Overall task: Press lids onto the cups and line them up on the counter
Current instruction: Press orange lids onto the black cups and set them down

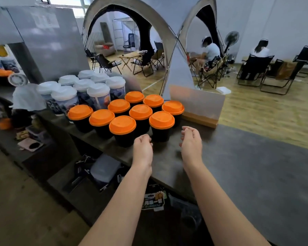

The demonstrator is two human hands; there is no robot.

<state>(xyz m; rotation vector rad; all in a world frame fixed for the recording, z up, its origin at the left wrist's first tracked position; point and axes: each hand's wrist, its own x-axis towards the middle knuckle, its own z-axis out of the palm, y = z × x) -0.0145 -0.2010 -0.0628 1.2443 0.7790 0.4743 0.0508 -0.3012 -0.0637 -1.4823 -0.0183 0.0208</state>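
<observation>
1. Hands are hovering over the counter [238, 166] in the head view: the left hand [143, 146] and right hand [191, 141] are both hanging with fingers loosely curled, holding nothing.
2. Just ahead of the fingertips, black cups with orange lids [122, 124] are standing in close rows; the nearest one [161, 120] is sitting between the two hands, just beyond them.
3. Farther ahead and to the left of the left hand, cups with white lids [98, 92] are clustering.
4. These cups are probably light and thin-walled, so gripping low on the stiff rim or lid edge seems safer than squeezing the sides.
</observation>
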